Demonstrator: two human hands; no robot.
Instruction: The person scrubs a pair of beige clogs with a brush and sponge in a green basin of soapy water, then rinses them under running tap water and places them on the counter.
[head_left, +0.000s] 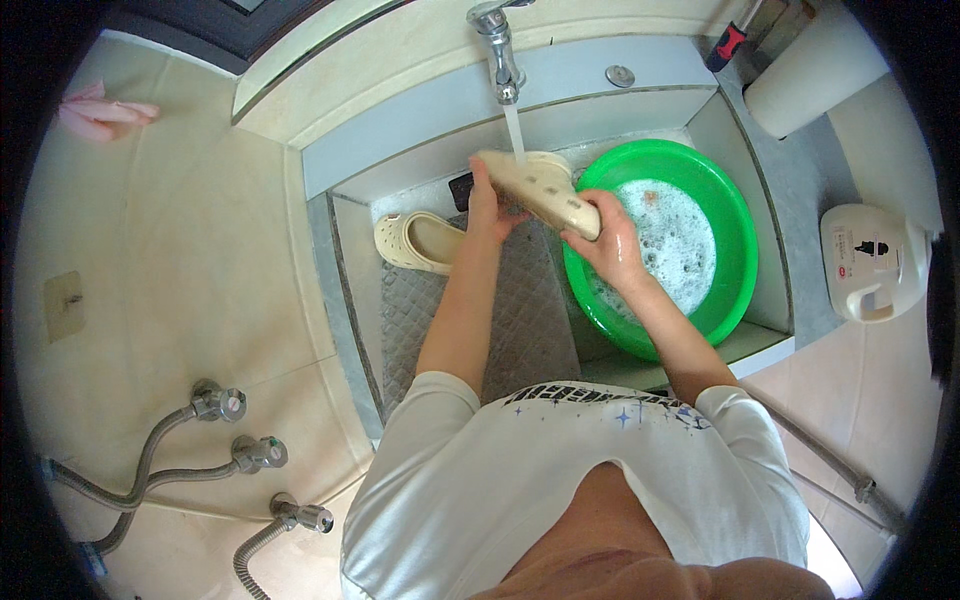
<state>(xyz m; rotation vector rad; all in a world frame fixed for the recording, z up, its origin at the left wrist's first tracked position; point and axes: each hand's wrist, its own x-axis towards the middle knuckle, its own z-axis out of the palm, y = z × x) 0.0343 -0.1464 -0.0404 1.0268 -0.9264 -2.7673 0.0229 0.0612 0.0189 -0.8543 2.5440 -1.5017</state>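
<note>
A cream foam clog is held tilted under the chrome faucet, whose running water falls on it. My left hand grips the clog's left end near the sole, its fingers partly hidden. My right hand is closed around the other end, wet on its back. Another cream clog lies in the sink to the left, beside my left forearm. Just right of my right hand stands a green plastic basin with foamy water in it.
A grey quilted-pattern slab lies in the tiled sink, with a dark object behind it. A metal drain stopper rests on the back ledge. To the right stand a white jug and a white cylinder. Valves project at left.
</note>
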